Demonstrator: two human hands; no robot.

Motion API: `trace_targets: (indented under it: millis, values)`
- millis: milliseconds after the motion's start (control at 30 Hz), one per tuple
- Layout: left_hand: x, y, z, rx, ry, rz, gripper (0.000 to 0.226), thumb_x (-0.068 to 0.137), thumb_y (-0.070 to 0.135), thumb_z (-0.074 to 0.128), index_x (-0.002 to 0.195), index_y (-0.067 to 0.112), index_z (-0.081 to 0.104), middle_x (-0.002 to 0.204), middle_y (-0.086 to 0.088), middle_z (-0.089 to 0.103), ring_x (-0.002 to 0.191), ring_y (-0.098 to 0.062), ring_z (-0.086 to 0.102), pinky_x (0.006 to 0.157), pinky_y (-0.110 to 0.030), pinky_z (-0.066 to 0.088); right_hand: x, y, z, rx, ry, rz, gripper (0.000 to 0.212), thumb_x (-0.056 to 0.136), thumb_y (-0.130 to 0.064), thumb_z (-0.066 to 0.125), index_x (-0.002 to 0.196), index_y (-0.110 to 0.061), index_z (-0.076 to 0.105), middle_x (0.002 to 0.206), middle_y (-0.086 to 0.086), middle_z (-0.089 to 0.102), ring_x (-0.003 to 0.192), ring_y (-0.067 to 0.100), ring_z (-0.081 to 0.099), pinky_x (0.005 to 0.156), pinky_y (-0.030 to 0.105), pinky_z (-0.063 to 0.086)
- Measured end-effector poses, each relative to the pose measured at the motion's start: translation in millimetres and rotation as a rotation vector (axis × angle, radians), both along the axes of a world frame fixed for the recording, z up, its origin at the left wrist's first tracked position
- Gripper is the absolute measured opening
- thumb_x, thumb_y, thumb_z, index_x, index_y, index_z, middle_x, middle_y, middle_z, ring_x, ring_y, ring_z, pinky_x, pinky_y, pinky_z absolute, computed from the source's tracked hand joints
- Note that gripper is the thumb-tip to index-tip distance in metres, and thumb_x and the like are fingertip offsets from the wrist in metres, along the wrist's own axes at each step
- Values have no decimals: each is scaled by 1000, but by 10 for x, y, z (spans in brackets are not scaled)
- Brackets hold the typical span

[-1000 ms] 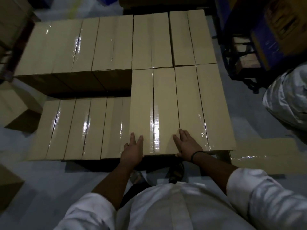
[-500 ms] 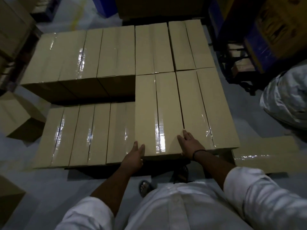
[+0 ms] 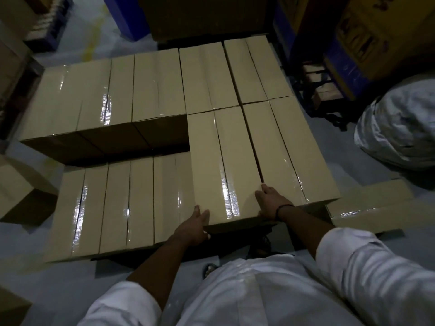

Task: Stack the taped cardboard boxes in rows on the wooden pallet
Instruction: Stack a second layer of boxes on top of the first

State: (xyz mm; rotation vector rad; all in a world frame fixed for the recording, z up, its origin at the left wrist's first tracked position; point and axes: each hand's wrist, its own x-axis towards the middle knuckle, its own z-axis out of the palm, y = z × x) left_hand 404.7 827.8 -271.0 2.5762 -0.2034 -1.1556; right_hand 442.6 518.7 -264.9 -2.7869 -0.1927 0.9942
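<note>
Taped cardboard boxes fill the pallet in rows. A taller back row (image 3: 106, 100) stands at the far left, and a lower front row (image 3: 117, 203) lies at the near left. The upper box (image 3: 219, 165) in front of me lies beside another upper box (image 3: 289, 149). My left hand (image 3: 194, 223) touches the near left corner of that box. My right hand (image 3: 270, 202) lies on its near right corner, fingers straight on the top. The boxes hide almost all of the pallet.
One taped box (image 3: 374, 208) lies on the floor at the right, with a grey wrapped bundle (image 3: 400, 130) behind it. Loose boxes (image 3: 21, 191) stand at the left. Blue racks and cartons (image 3: 353, 41) close off the far right. My sandalled foot (image 3: 209, 268) is by the stack.
Both hands have slid back from the top of the box to its near corners. The left hand has dropped to the corner edge. The view has tilted up a little.
</note>
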Motion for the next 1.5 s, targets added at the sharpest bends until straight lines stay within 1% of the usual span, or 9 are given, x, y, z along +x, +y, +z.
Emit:
trace_targets:
  millis: [100,233,367,467,600,733,933,1100,1500]
  values:
    - [1,24,40,-3,-57,37,92,93,39,71,164,24,14,170,-11,-11,153,-27,26,119,-35,32,-70,32,50,33,-34,-66,79,88,-38,70,154,-18,31,166,15,7,150,33,21,116,46,36]
    - [-46,-5,133,-47,-141,108,80,96,37,67,162,24,24,170,-14,-5,148,-27,36,112,-32,37,-203,65,126,77,-65,-147,70,89,-37,70,149,-19,40,157,11,27,141,30,35,111,43,41]
    - [-87,-31,167,-100,-182,85,77,95,38,67,160,23,29,171,-11,1,152,-25,28,115,-31,33,-351,99,194,85,-73,-206,71,92,-34,69,154,-17,36,159,12,25,143,31,35,115,41,37]
    - [-106,-69,186,-124,-212,57,74,95,37,67,159,22,33,171,-11,5,153,-24,26,114,-30,33,-473,120,255,82,-91,-216,74,95,-33,66,157,-19,30,163,12,19,148,30,28,118,41,34]
    - [-119,-157,236,-154,-234,20,69,95,36,65,156,23,37,168,-14,20,153,-21,25,115,-32,35,-621,118,328,108,-189,-280,71,97,-31,62,158,-21,27,166,11,18,150,28,23,119,41,32]
    - [-119,-390,362,-189,-298,2,57,100,41,58,153,26,43,169,-7,19,149,-21,35,110,-33,39,-740,60,432,126,-276,-344,68,99,-29,58,158,-22,27,165,11,19,150,28,22,120,41,30]
    - [-95,-1050,650,-249,-348,-87,61,97,43,64,152,29,43,170,0,16,142,-20,44,106,-34,44,-912,-177,593,134,-338,-414,75,96,-31,64,159,-21,25,166,9,18,152,27,17,123,38,22]
    - [-141,-1657,790,-285,-382,-160,56,97,40,61,150,30,46,169,0,18,139,-20,48,103,-33,45,-1147,-668,685,133,-423,-490,73,93,-33,65,157,-18,32,163,13,25,149,29,23,121,39,26]
    - [-736,-3901,938,-413,-327,-449,58,96,36,66,150,24,46,167,-4,23,148,-23,35,112,-35,36,-2257,-2628,684,150,-461,-920,70,94,-29,63,156,-18,33,163,12,26,148,30,25,120,40,29]
